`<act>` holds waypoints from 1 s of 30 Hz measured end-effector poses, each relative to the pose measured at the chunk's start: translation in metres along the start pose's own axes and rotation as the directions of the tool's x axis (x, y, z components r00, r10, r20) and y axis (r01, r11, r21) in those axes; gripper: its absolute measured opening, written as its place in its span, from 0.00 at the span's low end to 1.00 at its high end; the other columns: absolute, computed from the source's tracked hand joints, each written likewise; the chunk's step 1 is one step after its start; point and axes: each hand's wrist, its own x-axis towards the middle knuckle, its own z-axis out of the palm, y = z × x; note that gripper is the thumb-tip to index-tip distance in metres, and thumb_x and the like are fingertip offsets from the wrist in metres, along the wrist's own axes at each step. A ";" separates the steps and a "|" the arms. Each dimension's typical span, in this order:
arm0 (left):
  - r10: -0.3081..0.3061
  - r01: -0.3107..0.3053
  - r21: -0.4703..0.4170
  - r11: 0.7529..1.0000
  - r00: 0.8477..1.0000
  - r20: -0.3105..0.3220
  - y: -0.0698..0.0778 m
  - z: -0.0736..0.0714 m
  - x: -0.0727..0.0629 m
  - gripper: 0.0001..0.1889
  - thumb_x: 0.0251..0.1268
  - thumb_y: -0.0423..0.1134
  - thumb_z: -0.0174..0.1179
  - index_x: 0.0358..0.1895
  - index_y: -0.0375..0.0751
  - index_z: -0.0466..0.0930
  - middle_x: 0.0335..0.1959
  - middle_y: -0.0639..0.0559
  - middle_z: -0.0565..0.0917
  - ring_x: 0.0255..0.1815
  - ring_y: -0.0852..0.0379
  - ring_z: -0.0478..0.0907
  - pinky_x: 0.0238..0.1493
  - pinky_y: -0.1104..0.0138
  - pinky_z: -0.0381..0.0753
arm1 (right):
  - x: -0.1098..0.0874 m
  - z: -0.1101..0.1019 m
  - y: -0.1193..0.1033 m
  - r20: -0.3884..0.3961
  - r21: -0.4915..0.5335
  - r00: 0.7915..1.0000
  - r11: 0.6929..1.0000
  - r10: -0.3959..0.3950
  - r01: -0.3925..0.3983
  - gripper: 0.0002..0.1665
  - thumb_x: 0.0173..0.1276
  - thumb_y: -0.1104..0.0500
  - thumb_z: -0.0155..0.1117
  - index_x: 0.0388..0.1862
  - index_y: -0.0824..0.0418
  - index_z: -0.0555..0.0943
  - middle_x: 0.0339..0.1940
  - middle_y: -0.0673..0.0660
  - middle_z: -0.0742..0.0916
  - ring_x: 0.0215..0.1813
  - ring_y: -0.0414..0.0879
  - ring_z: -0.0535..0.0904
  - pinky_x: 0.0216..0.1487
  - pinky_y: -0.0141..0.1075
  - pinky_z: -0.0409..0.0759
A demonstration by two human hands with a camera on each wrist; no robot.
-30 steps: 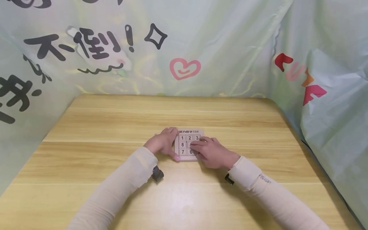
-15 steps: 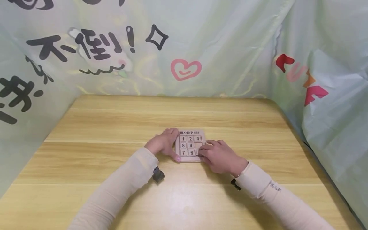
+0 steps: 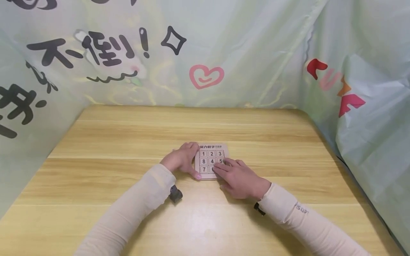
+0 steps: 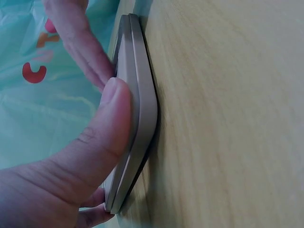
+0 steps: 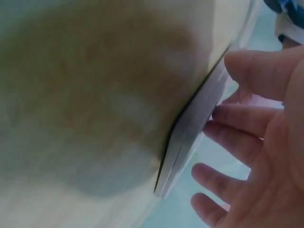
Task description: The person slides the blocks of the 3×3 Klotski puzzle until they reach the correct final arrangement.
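Note:
A number slide puzzle (image 3: pixel 203 175) lies flat on the table, with Chinese print along its far edge. Its rows show 1, 2, 3, then 8, 4, 5, then 7 and a partly covered 6. My left hand (image 3: pixel 183 159) grips the puzzle by its left side, thumb at the near corner and fingers at the far one. In the left wrist view that thumb (image 4: pixel 111 123) presses the puzzle's edge. My right hand (image 3: pixel 243 179) lies over the near right corner, fingers extended, fingertips on the tiles near 6. The bottom right cell is hidden beneath it.
The wooden table (image 3: pixel 128 138) extends around the puzzle on all sides. Printed cloth (image 3: pixel 250 53) hangs behind it and along both sides. A small dark device (image 3: pixel 175 194) sits at the left wrist, another (image 3: pixel 259 209) at the right.
The 5 tile has slid away from me, from the bottom right into the gap in the middle row. My right hand has shifted over the near corner. The left hand stays put.

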 end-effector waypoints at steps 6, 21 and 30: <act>-0.001 0.001 -0.006 1.000 1.000 0.007 0.001 -0.002 -0.001 0.57 0.33 0.59 0.78 0.68 0.39 0.59 0.67 0.44 0.65 0.68 0.46 0.59 0.66 0.34 0.55 | -0.007 0.000 0.008 -0.079 -0.047 0.996 0.998 0.038 -0.042 0.29 0.64 0.48 0.66 0.60 0.60 0.79 0.62 0.56 0.80 0.67 0.64 0.67 0.61 0.59 0.69; 0.003 -0.003 -0.004 1.000 1.000 0.013 0.001 -0.002 -0.001 0.56 0.34 0.59 0.78 0.68 0.39 0.58 0.67 0.44 0.65 0.69 0.46 0.59 0.65 0.33 0.56 | 0.027 -0.006 0.004 -0.047 0.030 0.998 0.999 0.030 -0.029 0.34 0.66 0.47 0.64 0.65 0.64 0.74 0.67 0.60 0.76 0.69 0.66 0.64 0.64 0.62 0.67; 0.005 -0.004 -0.003 1.000 1.000 0.012 0.002 -0.002 -0.001 0.59 0.34 0.59 0.78 0.71 0.38 0.56 0.70 0.43 0.63 0.72 0.44 0.56 0.66 0.33 0.55 | 0.029 -0.009 -0.003 -0.071 0.049 0.997 0.998 -0.029 0.033 0.20 0.64 0.50 0.66 0.52 0.58 0.83 0.54 0.55 0.85 0.63 0.59 0.72 0.61 0.58 0.70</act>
